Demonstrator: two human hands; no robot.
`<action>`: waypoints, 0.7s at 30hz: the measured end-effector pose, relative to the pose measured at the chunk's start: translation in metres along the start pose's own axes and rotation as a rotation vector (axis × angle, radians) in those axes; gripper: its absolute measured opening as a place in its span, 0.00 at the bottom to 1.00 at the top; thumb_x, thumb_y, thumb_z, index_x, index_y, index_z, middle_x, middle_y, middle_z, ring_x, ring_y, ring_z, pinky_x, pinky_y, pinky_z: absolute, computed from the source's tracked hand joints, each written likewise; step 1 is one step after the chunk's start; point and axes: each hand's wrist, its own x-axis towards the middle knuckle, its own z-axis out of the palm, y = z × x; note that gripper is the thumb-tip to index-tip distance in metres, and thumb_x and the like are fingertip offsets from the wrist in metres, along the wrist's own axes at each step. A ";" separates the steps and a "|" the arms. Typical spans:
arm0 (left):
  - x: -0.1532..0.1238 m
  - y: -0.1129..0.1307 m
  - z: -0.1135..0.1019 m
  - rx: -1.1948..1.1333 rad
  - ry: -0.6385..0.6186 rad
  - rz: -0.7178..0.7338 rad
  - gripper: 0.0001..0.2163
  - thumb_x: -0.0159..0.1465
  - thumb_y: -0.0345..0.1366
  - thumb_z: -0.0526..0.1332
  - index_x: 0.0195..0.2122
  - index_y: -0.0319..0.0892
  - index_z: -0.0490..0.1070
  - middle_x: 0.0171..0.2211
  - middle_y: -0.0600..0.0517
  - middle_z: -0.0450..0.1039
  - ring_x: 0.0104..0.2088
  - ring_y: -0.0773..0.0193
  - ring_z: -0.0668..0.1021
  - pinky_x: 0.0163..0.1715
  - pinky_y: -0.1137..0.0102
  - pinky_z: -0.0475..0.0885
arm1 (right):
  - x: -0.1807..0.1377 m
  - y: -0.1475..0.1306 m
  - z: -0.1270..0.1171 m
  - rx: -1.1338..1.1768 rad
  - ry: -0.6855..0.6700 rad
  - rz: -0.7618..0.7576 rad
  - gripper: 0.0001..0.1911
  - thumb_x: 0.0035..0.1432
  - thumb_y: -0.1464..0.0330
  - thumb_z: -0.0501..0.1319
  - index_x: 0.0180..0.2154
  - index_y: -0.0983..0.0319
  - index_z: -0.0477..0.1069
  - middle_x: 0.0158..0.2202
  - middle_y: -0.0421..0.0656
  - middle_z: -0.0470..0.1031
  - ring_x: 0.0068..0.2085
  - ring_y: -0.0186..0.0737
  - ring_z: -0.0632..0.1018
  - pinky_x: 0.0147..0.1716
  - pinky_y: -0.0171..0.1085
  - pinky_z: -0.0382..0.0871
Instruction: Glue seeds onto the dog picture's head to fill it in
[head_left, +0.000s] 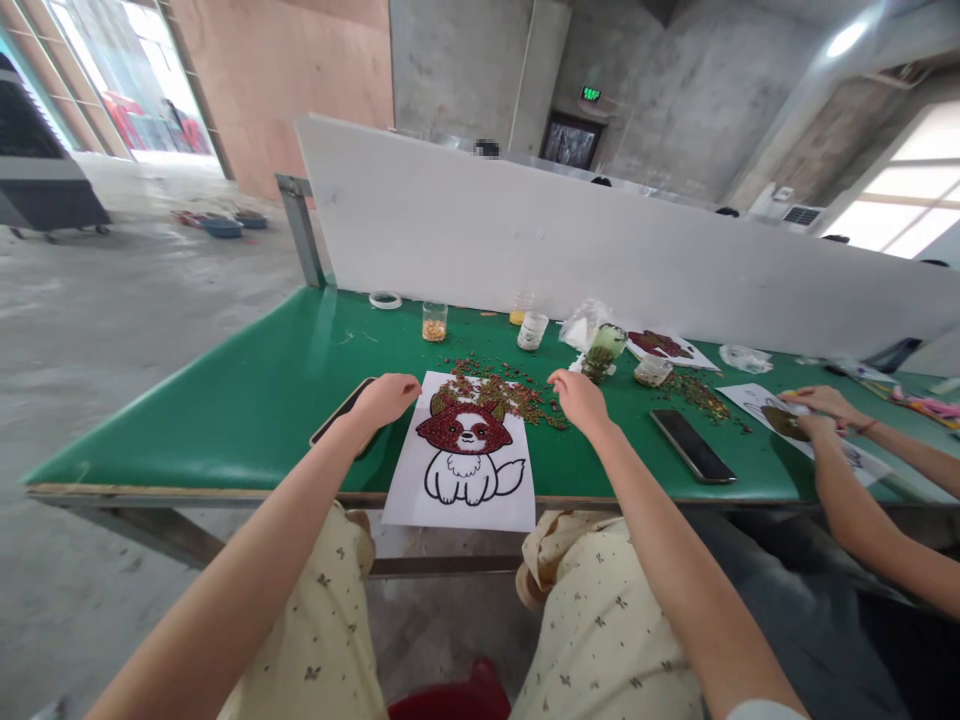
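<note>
on the green counter [247, 400], the white paper sheet [412, 480], partly grain-covered, seems light, floppy, best held by bare edges; left hand [388, 398] and right hand [580, 398] curl nearly closed, contents unclear.

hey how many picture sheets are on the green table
3: one sheet between the left hand and right hand, a second sheet near the white board, a third sheet at a co-worker's hands. Others may be hidden.

A dark phone [691, 446] lies on the green table [202, 420]. A white board [480, 225] stands behind it. A blue tub [222, 229] sits on the floor [150, 340].
</note>
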 end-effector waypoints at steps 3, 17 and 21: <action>0.002 -0.001 0.001 -0.003 0.043 -0.012 0.16 0.61 0.37 0.47 0.36 0.42 0.74 0.37 0.48 0.76 0.36 0.61 0.75 0.32 0.73 0.65 | 0.003 0.025 0.001 0.041 -0.019 0.108 0.14 0.59 0.75 0.50 0.41 0.60 0.72 0.36 0.43 0.77 0.37 0.37 0.74 0.31 0.32 0.60; 0.009 -0.001 0.013 0.009 0.046 -0.041 0.11 0.57 0.40 0.54 0.31 0.42 0.74 0.31 0.50 0.77 0.32 0.61 0.75 0.26 0.73 0.62 | 0.003 0.064 0.002 0.131 -0.027 0.218 0.07 0.52 0.65 0.62 0.27 0.63 0.73 0.27 0.42 0.77 0.30 0.36 0.76 0.26 0.31 0.61; 0.011 -0.005 0.015 0.011 0.041 -0.022 0.11 0.57 0.38 0.55 0.32 0.42 0.75 0.32 0.51 0.77 0.33 0.61 0.76 0.27 0.73 0.62 | 0.002 0.074 0.007 0.143 -0.062 0.210 0.10 0.56 0.74 0.54 0.30 0.62 0.73 0.29 0.41 0.78 0.31 0.34 0.76 0.28 0.29 0.61</action>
